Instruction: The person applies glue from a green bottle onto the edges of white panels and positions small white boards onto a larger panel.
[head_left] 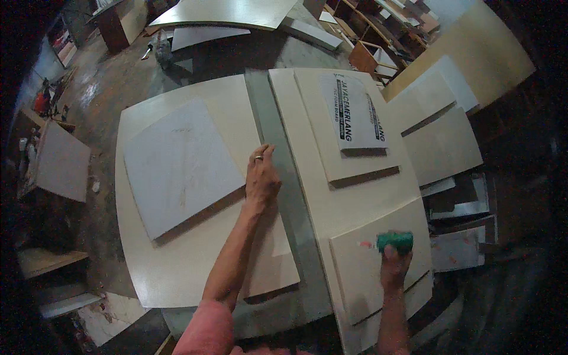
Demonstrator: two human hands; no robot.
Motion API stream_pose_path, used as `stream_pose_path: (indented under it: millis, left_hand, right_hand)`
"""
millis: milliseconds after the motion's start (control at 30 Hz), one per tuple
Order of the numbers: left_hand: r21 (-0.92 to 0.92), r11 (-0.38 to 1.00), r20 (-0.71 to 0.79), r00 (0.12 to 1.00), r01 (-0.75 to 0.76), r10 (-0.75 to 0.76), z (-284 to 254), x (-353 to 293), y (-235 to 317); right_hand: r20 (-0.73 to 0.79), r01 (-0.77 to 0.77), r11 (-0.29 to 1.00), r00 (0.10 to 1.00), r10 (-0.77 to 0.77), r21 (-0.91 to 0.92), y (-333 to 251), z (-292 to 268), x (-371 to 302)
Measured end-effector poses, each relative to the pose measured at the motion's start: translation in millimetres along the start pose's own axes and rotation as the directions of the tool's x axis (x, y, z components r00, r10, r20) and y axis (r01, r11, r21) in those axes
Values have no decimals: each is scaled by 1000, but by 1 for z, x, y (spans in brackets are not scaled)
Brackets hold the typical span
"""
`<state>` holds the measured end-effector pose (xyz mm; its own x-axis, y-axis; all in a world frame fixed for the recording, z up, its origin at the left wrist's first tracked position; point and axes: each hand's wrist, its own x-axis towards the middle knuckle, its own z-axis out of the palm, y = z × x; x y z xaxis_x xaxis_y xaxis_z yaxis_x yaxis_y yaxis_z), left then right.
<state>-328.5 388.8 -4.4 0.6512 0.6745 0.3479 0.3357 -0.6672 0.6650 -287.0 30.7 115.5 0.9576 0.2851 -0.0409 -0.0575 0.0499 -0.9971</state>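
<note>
My left hand (pixel 263 180), with a ring on one finger, is over the inner edge of the large cream board on the left (pixel 133 266). Its fingers are bent and pressed together; what they hold, if anything, is hidden. Beneath that forearm lies a narrow cream panel (pixel 275 269). At the lower right, my right hand (pixel 394 269) is closed around a dark green pad or bundle (pixel 395 241), whose exact kind is unclear. It is over a cream panel (pixel 349 275) with a small pinkish-red smear (pixel 365 244) beside the green thing.
A pale grey-white panel (pixel 183 171) lies on the left board. Stacked cream panels, topped by a white printed board (pixel 358 118), lie at right. A grey-green strip (pixel 290 171) runs between the halves. Leftover boards (pixel 444 142) lean right; another table (pixel 225 13) stands behind.
</note>
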Motion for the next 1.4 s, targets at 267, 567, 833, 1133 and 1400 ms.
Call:
stream_pose_path:
  millis: [267,567,833,1133,1400]
  left_hand:
    - [13,968,21,968,-250,250,20,55,-13]
    - [-149,919,-42,931,-365,362,22,48,-16]
    - [-190,943,125,946,-273,299,15,51,-19]
    - [-238,953,188,954,-186,233,14,55,-22]
    - [-294,941,198,952,-167,231,7,59,-25]
  right_hand:
    - [316,288,948,919,-235,-134,-28,124,183]
    - [462,501,831,812,-356,-240,6,236,309]
    - [543,764,545,637,-547,-346,33,325,384]
    - [647,864,226,489,-585,-450,55,374,439]
    - [669,853,161,495,-554,-497,63,384,449]
